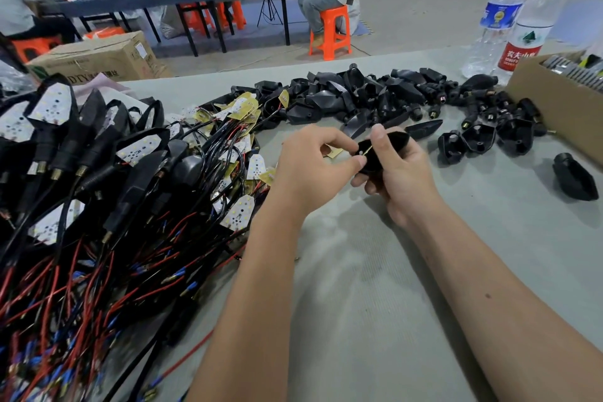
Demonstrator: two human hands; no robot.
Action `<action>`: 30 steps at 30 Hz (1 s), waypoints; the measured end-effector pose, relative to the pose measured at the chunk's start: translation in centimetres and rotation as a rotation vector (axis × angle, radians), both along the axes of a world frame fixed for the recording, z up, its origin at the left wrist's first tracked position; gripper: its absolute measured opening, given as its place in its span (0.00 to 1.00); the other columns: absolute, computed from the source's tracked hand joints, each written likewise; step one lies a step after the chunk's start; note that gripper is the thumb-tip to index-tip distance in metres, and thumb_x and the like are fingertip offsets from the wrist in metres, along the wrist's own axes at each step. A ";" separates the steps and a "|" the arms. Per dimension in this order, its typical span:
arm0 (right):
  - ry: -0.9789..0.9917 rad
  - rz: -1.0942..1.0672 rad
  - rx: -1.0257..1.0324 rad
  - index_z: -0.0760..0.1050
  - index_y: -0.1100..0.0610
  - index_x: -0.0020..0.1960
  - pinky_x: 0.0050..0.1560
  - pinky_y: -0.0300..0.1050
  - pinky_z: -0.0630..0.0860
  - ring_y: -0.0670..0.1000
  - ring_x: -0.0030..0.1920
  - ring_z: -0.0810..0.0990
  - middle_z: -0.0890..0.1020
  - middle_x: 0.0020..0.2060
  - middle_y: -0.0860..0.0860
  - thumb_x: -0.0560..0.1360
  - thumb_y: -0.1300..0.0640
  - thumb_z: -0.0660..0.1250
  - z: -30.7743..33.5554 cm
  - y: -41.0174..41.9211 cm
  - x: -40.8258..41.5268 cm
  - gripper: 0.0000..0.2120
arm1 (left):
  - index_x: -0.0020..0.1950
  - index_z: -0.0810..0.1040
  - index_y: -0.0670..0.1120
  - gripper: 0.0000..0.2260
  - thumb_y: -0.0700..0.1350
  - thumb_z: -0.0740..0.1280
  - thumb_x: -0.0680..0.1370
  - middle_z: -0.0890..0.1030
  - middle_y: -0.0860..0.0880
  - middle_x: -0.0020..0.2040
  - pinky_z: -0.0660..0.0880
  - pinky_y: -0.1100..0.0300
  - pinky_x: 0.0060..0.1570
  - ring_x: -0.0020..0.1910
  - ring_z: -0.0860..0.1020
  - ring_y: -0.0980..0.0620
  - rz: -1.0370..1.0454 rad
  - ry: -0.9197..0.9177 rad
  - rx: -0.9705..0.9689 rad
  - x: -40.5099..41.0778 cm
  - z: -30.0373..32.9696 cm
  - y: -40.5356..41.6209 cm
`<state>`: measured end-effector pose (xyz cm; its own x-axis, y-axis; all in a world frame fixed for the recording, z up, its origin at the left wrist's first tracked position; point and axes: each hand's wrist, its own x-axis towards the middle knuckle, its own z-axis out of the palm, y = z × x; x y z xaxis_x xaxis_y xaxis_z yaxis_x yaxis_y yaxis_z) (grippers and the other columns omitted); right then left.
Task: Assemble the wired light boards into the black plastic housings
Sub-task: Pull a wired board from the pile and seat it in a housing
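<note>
Fingertips of the left hand pinch a thin wire end with a brass-coloured tip and aim it at the small glossy black teardrop-shaped plastic housing, which the right hand cradles just above the grey table, thumb on the rim and fingers curled beneath. This shell looks light, rigid and slick, best held by its edges. Its wire looks limp and thin, so it wants gripping close to the tip. Loose housings lie beyond; wired white light boards are heaped left.
</note>
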<state>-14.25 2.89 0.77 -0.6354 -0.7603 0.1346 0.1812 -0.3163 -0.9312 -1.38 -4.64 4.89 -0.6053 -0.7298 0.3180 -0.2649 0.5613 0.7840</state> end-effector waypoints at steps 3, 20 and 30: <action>0.073 0.033 -0.003 0.75 0.57 0.49 0.21 0.39 0.68 0.55 0.27 0.82 0.83 0.34 0.57 0.74 0.40 0.71 -0.3 -0.2 0.3 0.20 | 0.44 0.85 0.51 0.03 0.47 0.77 0.73 0.81 0.52 0.48 0.76 0.53 0.51 0.48 0.78 0.54 0.034 -0.029 -0.060 -0.3 -0.2 0.1; 0.057 0.069 0.049 0.80 0.61 0.51 0.21 0.39 0.68 0.52 0.27 0.80 0.86 0.39 0.59 0.84 0.46 0.63 -0.7 -0.5 0.2 0.18 | 0.48 0.81 0.50 0.08 0.46 0.78 0.74 0.81 0.53 0.47 0.80 0.55 0.45 0.46 0.80 0.55 0.108 0.139 -0.006 0.1 -0.7 -0.8; -0.082 -0.083 0.053 0.78 0.61 0.45 0.20 0.38 0.65 0.52 0.24 0.78 0.87 0.44 0.61 0.82 0.45 0.67 -0.9 -0.5 -1.5 0.18 | 0.44 0.85 0.45 0.03 0.39 0.73 0.76 0.87 0.49 0.37 0.82 0.54 0.53 0.42 0.86 0.48 -0.139 -0.488 0.201 4.5 1.3 -2.2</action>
